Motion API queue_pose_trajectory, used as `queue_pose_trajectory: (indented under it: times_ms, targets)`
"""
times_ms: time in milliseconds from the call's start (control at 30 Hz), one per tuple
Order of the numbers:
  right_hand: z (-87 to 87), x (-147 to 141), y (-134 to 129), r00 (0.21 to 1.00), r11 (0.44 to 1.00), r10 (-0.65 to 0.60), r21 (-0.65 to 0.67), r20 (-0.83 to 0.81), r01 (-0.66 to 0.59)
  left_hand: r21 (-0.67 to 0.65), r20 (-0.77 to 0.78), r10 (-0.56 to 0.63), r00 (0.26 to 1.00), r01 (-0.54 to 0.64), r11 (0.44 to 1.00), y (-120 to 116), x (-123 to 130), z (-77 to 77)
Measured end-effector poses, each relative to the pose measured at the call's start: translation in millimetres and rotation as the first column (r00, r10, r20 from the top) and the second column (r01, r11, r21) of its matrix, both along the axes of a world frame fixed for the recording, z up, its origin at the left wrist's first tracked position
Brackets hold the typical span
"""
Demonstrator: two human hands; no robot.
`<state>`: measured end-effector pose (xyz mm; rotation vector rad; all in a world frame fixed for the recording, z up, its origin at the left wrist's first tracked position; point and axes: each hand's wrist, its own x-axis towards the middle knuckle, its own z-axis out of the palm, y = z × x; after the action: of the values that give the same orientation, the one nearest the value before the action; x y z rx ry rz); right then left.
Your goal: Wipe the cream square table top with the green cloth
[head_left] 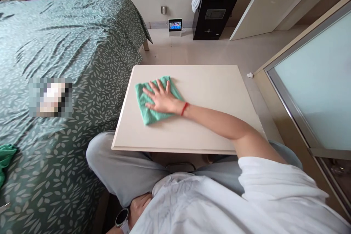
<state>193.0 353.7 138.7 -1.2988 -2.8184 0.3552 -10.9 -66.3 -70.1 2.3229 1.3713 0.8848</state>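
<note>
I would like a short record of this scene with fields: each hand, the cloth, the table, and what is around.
right hand: flat, fingers spread, pressed on the green cloth
left hand: low by the lap, wears a watch, holds nothing that shows
green cloth: spread on the table's left part
table: pale top, over the person's knees
around: bed with leaf-patterned cover on the left, small screen and black cabinet by the wall
</note>
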Motion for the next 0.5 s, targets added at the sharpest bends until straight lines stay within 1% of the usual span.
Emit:
queue_pose_trajectory:
  times_ms: [33, 67, 133, 167, 200, 233, 267, 300, 333, 367, 433, 500]
  targets:
    - [-1.3, 5, -26, 0.994, 0.993, 0.113, 0.015, 0.000, -0.113, 0.003, 0.010, -0.001, 1.000, 0.001, 1.000, 1, 0, 0.2]
    - [-2.8, 10, -51, 0.973, 0.972, 0.232, 0.030, -0.009, -0.232, 0.004, 0.018, -0.005, 1.000, 0.005, 1.000, 1, 0, 0.4]
    - [-5.4, 21, -93, 0.894, 0.894, 0.446, 0.071, -0.040, -0.442, 0.000, 0.026, -0.023, 0.999, 0.023, 1.000, 3, 0, 1.3]
    - [-6.0, 25, -108, 0.848, 0.848, 0.527, 0.091, -0.049, -0.522, -0.005, 0.031, -0.032, 0.999, 0.032, 0.999, 4, 0, 1.9]
    - [-6.0, 28, -117, 0.807, 0.807, 0.588, 0.105, -0.048, -0.581, -0.009, 0.037, -0.038, 0.999, 0.038, 0.999, 5, 0, 2.8]
    - [-5.4, 28, -121, 0.777, 0.776, 0.628, 0.110, -0.037, -0.621, -0.009, 0.041, -0.037, 0.998, 0.038, 0.999, 6, 1, 3.8]
    - [-4.2, 26, -118, 0.761, 0.758, 0.649, 0.102, -0.020, -0.644, -0.007, 0.044, -0.038, 0.998, 0.038, 0.999, 8, 2, 5.3]
    - [-2.6, 22, -111, 0.761, 0.758, 0.649, 0.085, -0.001, -0.646, 0.003, 0.051, -0.033, 0.998, 0.033, 0.999, 9, 3, 7.1]
    - [-0.8, 15, -98, 0.777, 0.775, 0.629, 0.063, 0.016, -0.629, 0.012, 0.055, -0.031, 0.998, 0.030, 0.999, 10, 4, 9.4]
    - [1.0, 6, -82, 0.806, 0.804, 0.592, 0.041, 0.031, -0.593, 0.017, 0.057, -0.030, 0.998, 0.029, 0.999, 12, 6, 12.2]
    - [3.9, -15, -41, 0.876, 0.877, 0.479, 0.017, 0.050, -0.480, 0.008, 0.056, -0.018, 0.998, 0.017, 1.000, 13, 10, 18.8]
    - [5.6, -36, 5, 0.939, 0.939, 0.342, 0.011, 0.039, -0.343, -0.023, 0.049, 0.043, 0.998, -0.041, 0.999, 12, 16, 25.6]
